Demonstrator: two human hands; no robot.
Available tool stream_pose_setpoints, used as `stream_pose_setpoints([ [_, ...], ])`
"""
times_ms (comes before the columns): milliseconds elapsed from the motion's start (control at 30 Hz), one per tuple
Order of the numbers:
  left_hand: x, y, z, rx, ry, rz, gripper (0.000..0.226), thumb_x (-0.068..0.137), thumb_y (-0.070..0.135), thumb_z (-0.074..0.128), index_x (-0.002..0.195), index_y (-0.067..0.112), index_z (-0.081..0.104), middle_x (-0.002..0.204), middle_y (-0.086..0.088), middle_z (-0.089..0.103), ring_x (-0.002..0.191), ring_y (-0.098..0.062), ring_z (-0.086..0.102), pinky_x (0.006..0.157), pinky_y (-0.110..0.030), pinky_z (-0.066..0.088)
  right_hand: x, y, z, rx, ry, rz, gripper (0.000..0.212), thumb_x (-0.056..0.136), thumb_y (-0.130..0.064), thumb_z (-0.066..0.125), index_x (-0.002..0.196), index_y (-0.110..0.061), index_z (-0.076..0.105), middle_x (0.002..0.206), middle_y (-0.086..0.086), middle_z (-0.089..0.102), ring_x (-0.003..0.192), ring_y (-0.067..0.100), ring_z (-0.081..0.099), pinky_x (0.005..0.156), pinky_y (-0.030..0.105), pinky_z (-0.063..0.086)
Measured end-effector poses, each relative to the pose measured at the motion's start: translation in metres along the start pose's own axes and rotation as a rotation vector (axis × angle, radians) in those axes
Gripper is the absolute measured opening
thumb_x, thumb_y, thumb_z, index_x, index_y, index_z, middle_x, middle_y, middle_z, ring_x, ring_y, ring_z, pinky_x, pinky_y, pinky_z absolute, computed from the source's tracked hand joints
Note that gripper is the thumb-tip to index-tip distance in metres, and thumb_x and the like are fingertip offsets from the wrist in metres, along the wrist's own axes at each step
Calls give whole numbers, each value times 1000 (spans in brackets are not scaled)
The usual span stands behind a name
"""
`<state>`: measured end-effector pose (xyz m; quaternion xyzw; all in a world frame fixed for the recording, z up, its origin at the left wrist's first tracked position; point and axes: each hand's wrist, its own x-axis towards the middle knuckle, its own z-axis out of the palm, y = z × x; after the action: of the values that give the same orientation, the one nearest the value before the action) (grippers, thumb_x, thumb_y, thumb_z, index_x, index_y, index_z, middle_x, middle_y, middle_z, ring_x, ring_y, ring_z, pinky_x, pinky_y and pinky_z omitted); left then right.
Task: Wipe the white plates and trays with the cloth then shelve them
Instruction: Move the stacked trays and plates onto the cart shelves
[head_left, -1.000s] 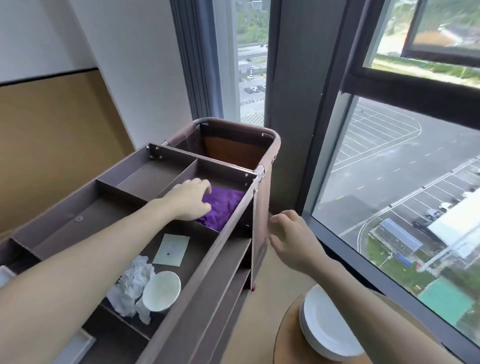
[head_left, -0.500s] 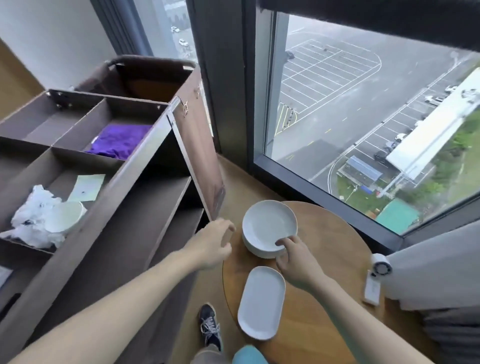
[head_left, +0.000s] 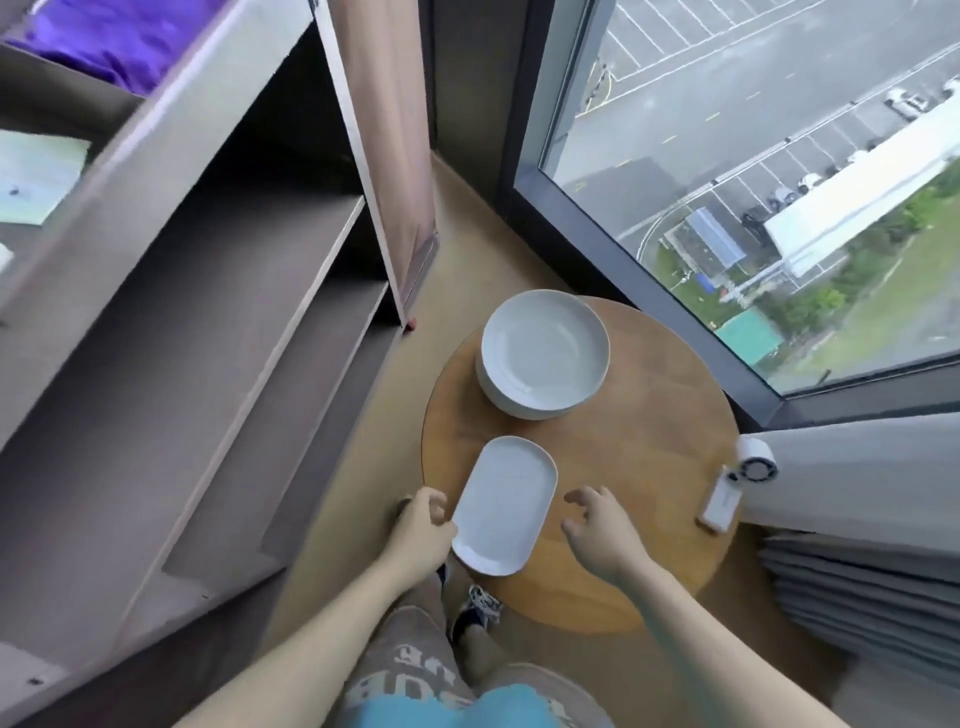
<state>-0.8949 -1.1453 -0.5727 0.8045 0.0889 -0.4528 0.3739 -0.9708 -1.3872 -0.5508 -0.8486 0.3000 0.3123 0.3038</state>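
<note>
1. Tray (head_left: 506, 504) lies near-left on the tabletop (head_left: 649, 467), its near end over the edge (easy to get fingers under).
2. L hand (head_left: 422, 525) is curled against the tray's left rim; can't tell if it grips. R hand (head_left: 597, 530) is open, fingers spread, just right of the tray, not touching. Prob. I'm bracketing it for a two-hand lift.
3. Count: 1 tray, 1 stack of plates (head_left: 543, 353) on the far side (no. unclear), 1 purple cloth (head_left: 109, 41) far left.

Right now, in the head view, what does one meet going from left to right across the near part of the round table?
left hand → white oval tray → right hand → small white device
</note>
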Motion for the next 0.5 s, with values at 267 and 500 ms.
stream_pose_setpoints([
  [267, 35, -36, 31, -287, -123, -342, 46, 92, 14, 57, 135, 14, 41, 106, -12, 63, 82, -24, 65, 68, -33, 51, 55, -23, 16, 6, -45, -11, 42, 98, -30, 55, 140, -21, 54, 135, 0, 48, 84, 0, 53, 59, 17, 39],
  [500, 54, -36, 50, -225, -129, -487, 58, 71, 37, 56, 124, 22, 39, 112, -4, 58, 101, -27, 66, 94, -46, 57, 92, -39, 30, -163, -37, -36, 55, 95, -25, 54, 148, -16, 44, 140, 7, 44, 130, 30, 39, 102, 44, 44],
])
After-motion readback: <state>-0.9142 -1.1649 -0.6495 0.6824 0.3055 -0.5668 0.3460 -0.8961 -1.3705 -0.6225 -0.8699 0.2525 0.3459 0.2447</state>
